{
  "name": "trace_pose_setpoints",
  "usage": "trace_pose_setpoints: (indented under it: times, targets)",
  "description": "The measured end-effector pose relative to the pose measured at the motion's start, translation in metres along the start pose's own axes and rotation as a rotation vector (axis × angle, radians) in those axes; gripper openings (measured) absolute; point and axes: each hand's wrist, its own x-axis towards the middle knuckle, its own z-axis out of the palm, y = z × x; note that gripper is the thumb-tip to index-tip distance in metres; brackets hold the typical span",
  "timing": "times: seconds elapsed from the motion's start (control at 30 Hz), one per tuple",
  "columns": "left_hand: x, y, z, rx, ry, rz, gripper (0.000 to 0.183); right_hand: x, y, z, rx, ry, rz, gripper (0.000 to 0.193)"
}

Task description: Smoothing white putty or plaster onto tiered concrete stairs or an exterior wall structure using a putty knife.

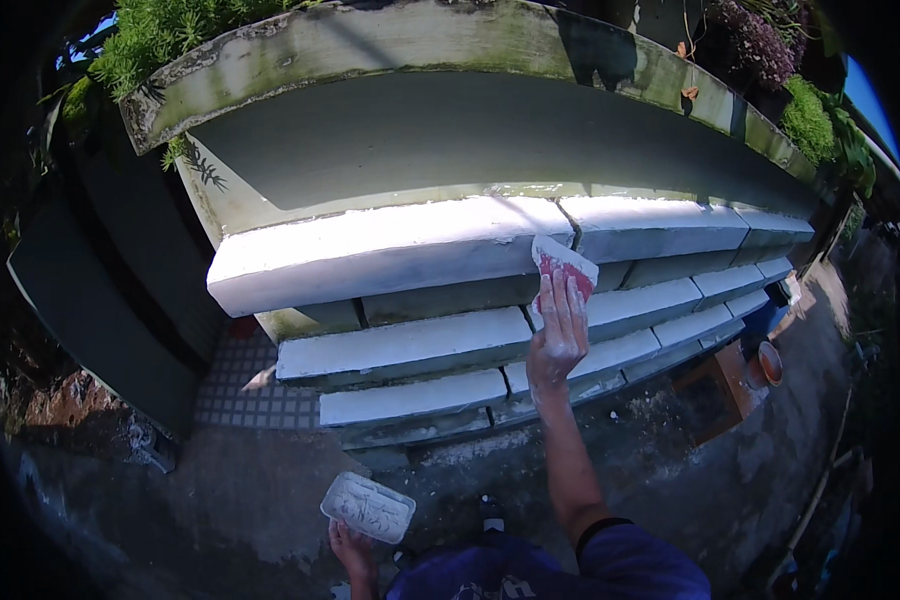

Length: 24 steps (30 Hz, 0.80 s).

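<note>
A white-coated red tool [567,268] is gripped by the right hand [558,340], its fingers closed along it, and is held at the front edge of the white top ledge [400,240], beside a joint; whether contact is made cannot be told. A white-smeared tray [368,508] is held at its lower left edge by the left hand [351,548], low over the floor [240,500].

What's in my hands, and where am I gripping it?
Left hand: a white-smeared tray, by its near left edge. Right hand: a red tool, by its lower part.
</note>
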Motion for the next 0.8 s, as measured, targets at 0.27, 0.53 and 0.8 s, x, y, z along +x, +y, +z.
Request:
trace_pose_setpoints:
  times: [0.27, 0.53, 0.8]
  targets:
    - [0.000, -0.004, -0.004, 0.005, 0.003, -0.015, 0.054, 0.052, 0.004, -0.013, -0.003, 0.014, -0.048, 0.055]
    - [-0.001, -0.008, -0.006, -0.002, 0.007, -0.017, 0.051, 0.091, 0.001, -0.030, 0.040, -0.202, -0.203, 0.050]
    - [-0.006, -0.013, -0.010, -0.013, -0.029, -0.019, 0.050, 0.077, -0.002, -0.054, 0.002, -0.128, -0.161, 0.046]
